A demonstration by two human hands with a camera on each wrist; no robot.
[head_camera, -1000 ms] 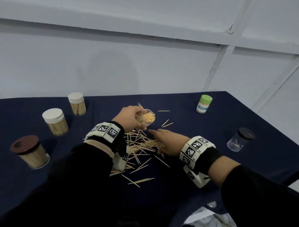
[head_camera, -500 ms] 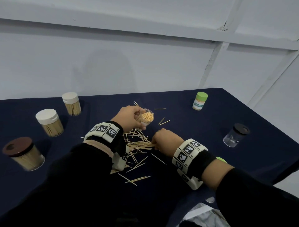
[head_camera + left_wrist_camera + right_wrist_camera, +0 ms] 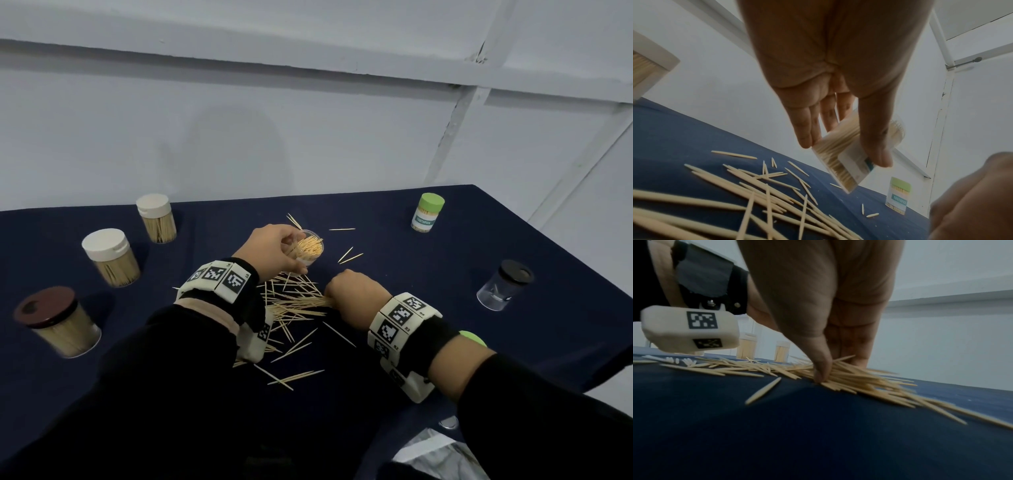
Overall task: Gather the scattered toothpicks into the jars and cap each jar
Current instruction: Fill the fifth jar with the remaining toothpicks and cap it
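My left hand [image 3: 274,251] grips an uncapped clear jar [image 3: 310,248] packed with toothpicks, tilted above the dark blue cloth; in the left wrist view the jar [image 3: 846,155] sits between thumb and fingers. A pile of scattered toothpicks [image 3: 291,305] lies just below it. My right hand [image 3: 356,294] is curled at the pile's right side, thumb and fingers pinching a bunch of toothpicks [image 3: 846,378] against the cloth. Loose single toothpicks [image 3: 349,255] lie farther back and nearer me [image 3: 294,375].
Capped jars stand around: two white-lidded [image 3: 111,257] [image 3: 156,217] and a brown-lidded one [image 3: 58,322] on the left, a green-lidded one [image 3: 426,212] at the back right, an empty black-lidded one [image 3: 505,289] on the right. A green lid [image 3: 474,337] peeks out behind my right wrist.
My right hand went from flat, fingers stretched over the pile, to curled and pinching a bunch of toothpicks. The left hand keeps the jar in about the same spot.
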